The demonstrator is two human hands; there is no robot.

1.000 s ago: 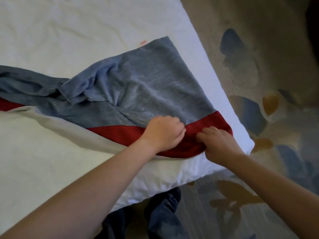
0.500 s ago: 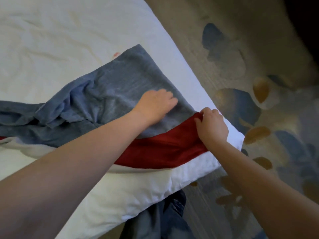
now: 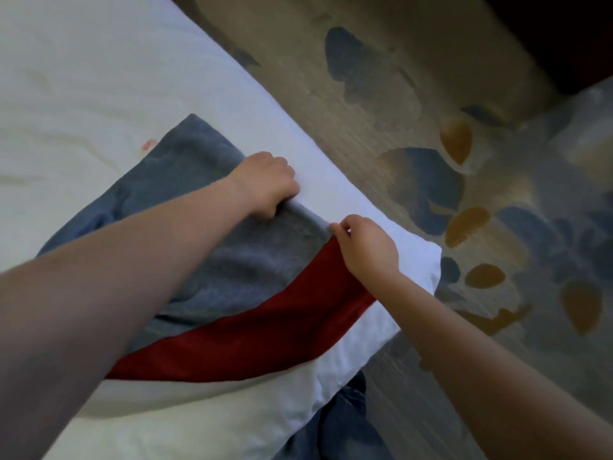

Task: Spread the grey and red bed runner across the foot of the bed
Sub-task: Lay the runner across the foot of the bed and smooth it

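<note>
Your left hand grips and your right hand pinches the runner end at the bed edge. The grey bunches toward nine o'clock need spreading.

The bed runner is a muted blue-grey over most of its width, with a broad deep red band along its near edge; both parts are plain, without print. The bed under it is plain white, creamier toward the far side, with one small pinkish-red mark just beside the runner's far corner. The carpet has a dull olive-tan ground strewn with slate-blue leaf-like patches and smaller ochre spots. The trousers at the bottom edge are faded blue denim.
</note>
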